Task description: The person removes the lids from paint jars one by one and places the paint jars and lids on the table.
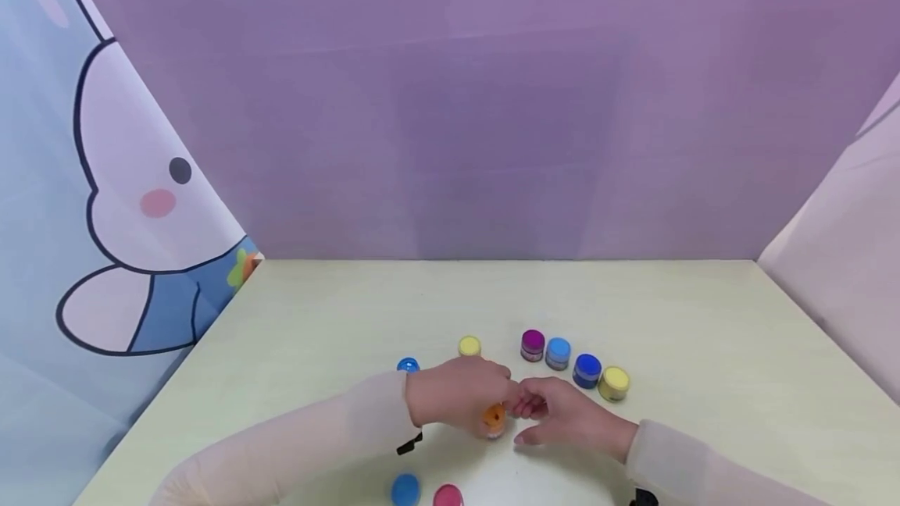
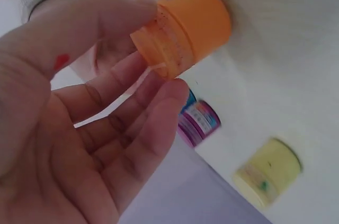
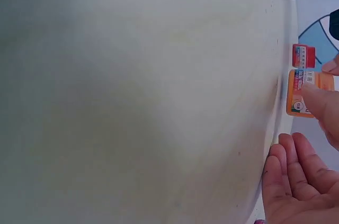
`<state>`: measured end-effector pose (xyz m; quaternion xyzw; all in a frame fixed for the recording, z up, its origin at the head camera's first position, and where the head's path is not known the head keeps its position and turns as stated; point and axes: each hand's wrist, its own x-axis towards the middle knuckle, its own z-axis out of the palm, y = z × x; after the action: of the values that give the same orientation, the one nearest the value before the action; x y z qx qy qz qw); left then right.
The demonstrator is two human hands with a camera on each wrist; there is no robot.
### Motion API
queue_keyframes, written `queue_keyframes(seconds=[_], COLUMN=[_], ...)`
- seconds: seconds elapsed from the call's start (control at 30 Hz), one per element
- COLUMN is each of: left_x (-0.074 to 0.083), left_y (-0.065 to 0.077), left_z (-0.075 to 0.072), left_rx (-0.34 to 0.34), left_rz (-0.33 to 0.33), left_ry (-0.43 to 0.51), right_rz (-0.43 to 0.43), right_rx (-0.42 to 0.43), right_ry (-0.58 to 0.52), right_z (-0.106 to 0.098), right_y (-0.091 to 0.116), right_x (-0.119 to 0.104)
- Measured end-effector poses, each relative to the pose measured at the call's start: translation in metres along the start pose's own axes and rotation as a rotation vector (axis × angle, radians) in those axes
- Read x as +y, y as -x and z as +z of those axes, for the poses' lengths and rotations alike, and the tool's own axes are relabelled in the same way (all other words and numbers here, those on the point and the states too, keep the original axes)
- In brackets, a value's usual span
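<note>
In the head view my left hand (image 1: 460, 393) reaches over a small orange jar (image 1: 495, 418) with a dark spot on its top. The left wrist view shows its thumb and fingers pinching the narrower end of that orange jar (image 2: 198, 23). My right hand (image 1: 562, 416) is just right of the jar, its fingers loosely bent and close to the left fingertips. No object shows within the right hand's fingers (image 3: 296, 176); its thumb overlaps the orange jar (image 3: 296, 94) in the right wrist view.
Beyond the right hand runs a row of jars: purple (image 1: 532, 345), light blue (image 1: 558, 354), dark blue (image 1: 587, 371) and yellow (image 1: 615, 384). Another yellow jar (image 1: 469, 346) and a blue one (image 1: 408, 365) are behind the left arm. Nearer are blue (image 1: 405, 489) and pink (image 1: 448, 495) jars.
</note>
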<state>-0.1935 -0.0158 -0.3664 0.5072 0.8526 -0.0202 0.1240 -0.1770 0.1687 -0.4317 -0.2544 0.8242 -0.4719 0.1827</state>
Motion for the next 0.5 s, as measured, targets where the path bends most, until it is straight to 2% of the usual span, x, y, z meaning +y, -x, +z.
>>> queue_keyframes(seconds=[0.13, 0.3, 0.5], left_x=[0.004, 0.005, 0.006], left_y=[-0.005, -0.009, -0.011], left_z=[-0.001, 0.003, -0.001], left_rx=[-0.006, -0.015, -0.013], left_rz=[0.063, 0.115, 0.201], left_ry=[0.017, 0.03, 0.035], right_rz=[0.014, 0.015, 0.014], right_rx=[-0.012, -0.048, -0.041], right_ry=[0.026, 0.0, 0.029], right_z=[0.0, 0.002, 0.003], right_y=[-0.003, -0.005, -0.003], right_x=[0.0, 0.001, -0.001])
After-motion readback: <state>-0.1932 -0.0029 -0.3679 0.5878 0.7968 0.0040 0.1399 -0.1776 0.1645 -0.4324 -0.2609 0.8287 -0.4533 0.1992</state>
